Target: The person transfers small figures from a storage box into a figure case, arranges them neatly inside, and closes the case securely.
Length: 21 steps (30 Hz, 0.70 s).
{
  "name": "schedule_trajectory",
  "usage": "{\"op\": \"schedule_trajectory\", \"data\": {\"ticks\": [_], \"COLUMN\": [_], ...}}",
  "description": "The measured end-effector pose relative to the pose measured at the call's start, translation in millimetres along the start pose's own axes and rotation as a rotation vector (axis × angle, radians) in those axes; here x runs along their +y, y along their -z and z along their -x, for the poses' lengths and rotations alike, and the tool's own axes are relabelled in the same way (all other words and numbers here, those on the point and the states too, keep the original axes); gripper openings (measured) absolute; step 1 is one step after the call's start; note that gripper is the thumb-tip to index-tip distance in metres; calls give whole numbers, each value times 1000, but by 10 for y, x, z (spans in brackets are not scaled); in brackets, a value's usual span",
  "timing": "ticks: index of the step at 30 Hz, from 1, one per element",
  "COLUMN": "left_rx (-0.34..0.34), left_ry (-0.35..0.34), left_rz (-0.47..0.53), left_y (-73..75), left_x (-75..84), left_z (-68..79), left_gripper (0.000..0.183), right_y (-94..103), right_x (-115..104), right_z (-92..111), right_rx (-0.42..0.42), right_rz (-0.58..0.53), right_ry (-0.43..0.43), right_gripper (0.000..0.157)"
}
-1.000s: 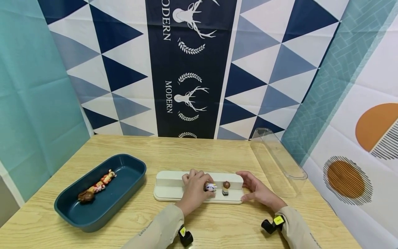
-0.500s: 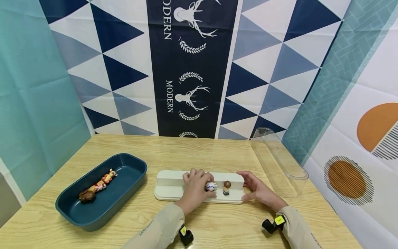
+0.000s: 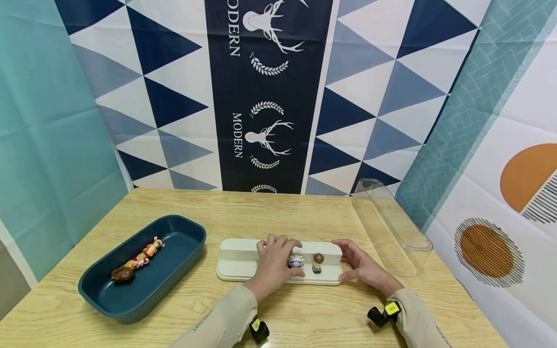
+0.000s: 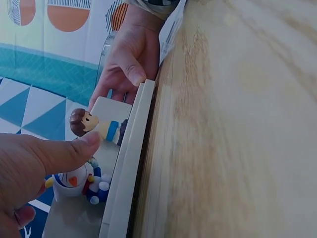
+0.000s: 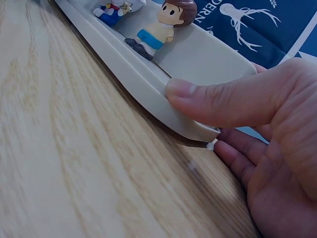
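Observation:
A cream two-level display stand (image 3: 239, 269) lies across the table in front of me. My left hand (image 3: 273, 265) is over its middle, thumb and fingers spread around a small toy figurine (image 3: 296, 261) with a white head and blue body. In the left wrist view the thumb stands apart from that figurine (image 4: 98, 190). To its right, a brown-haired figurine (image 3: 318, 264) with a blue waistband stands upright on the lower step. My right hand (image 3: 364, 269) grips the stand's right end, its thumb (image 5: 185, 91) on the front rim and its fingers beyond the end.
At the left a dark blue tray (image 3: 176, 246) holds several more figurines (image 3: 138, 260) in a row. A long clear plastic cover (image 3: 391, 227) lies at the back right of the wooden table. Patterned cloth walls (image 3: 265, 96) close off the back and sides.
My left thumb and fingers have parted slightly from the white-headed figurine, showing more of it. The right hand keeps its hold on the stand's end.

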State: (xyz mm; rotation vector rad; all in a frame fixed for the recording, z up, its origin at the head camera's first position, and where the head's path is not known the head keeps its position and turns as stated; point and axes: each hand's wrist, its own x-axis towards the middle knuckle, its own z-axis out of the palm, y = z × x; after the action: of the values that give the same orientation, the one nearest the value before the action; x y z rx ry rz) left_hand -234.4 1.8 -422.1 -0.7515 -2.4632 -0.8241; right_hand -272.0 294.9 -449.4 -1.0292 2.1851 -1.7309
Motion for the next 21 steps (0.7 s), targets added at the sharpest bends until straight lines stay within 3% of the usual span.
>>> {"op": "schedule_trajectory", "data": {"ticks": [9, 14, 21], "left_rx": [-11, -57, -90], "left_ry": [-29, -33, -93], "left_rz": [-24, -28, -50], "left_y": [79, 198, 387], "left_x": [8, -26, -67], "left_z": [44, 80, 152], "left_gripper": [62, 62, 64], "right_y": [-1, 3, 8], "right_x": [12, 12, 14], "right_z": [-1, -10, -10], "right_rx": [-18, -11, -13], "right_rz": [-18, -22, -22], "right_ry": [15, 11, 14], "right_gripper": [87, 88, 88]}}
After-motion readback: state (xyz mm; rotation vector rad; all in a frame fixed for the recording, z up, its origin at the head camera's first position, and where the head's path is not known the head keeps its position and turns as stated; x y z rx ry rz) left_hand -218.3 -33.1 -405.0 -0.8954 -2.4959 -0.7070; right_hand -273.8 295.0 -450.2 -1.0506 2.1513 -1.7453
